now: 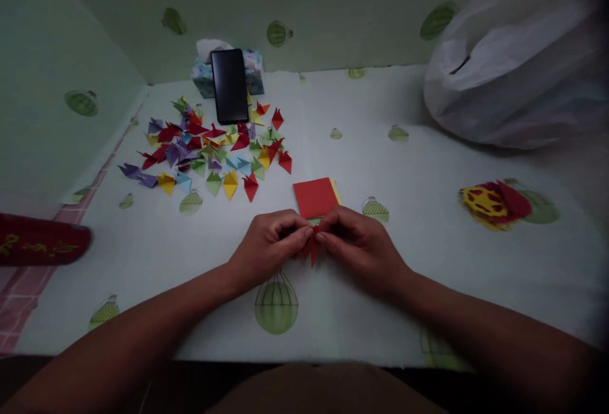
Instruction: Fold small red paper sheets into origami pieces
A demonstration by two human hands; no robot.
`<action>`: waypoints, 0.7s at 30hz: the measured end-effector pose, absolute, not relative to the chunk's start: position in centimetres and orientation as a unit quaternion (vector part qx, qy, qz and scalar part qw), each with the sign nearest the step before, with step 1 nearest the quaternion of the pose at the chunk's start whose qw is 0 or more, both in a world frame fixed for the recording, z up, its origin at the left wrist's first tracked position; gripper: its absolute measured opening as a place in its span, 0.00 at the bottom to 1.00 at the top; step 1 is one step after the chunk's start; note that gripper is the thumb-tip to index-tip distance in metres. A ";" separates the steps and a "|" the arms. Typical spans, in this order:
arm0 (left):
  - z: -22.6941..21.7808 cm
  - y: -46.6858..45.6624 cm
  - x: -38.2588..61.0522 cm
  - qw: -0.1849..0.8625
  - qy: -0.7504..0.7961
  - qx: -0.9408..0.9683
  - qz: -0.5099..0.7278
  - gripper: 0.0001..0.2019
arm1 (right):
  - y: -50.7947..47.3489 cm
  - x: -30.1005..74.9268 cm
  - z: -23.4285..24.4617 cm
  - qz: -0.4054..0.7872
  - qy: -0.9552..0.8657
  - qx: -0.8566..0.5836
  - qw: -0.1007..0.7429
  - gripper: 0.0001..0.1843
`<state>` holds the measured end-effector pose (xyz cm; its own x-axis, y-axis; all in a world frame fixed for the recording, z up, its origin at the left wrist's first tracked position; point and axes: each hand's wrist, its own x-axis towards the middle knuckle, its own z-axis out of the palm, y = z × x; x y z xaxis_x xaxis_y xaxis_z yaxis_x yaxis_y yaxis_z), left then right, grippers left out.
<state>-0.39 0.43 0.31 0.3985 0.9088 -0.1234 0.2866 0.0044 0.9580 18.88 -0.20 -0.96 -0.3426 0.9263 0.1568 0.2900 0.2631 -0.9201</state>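
Between the fingertips of both hands is a small folded red paper piece (313, 252), its pointed end hanging down toward me. My left hand (276, 239) pinches it from the left, thumb against forefinger. From the right, my right hand (356, 243) pinches the same piece; the fingers partly hide its upper part. Just beyond the fingertips lies a stack of square paper (316, 197), red on top with a yellow edge showing. Farther left spreads a pile of folded paper cranes (209, 148) in red, yellow, green, purple and blue.
A black phone (229, 86) leans on a tissue box (254, 71) at the back. A white plastic bag (514, 71) bulges at the back right. Red and yellow cut-out pieces (495, 203) lie on the right. A red cylinder (42, 241) sits at the left edge.
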 end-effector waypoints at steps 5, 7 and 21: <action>0.3 0.6 -0.6 0.480 0.438 0.704 0.286 0.10 | -0.2 18.9 -0.9 0.424 -0.708 -0.431 0.364 0.06; 0.4 0.6 -0.5 0.461 0.443 0.712 0.290 0.10 | -0.2 19.0 -0.9 0.412 -0.715 -0.431 0.367 0.06; 0.4 0.9 -0.9 0.578 0.419 0.651 0.258 0.15 | -0.2 18.8 -0.7 0.496 -0.666 -0.440 0.343 0.06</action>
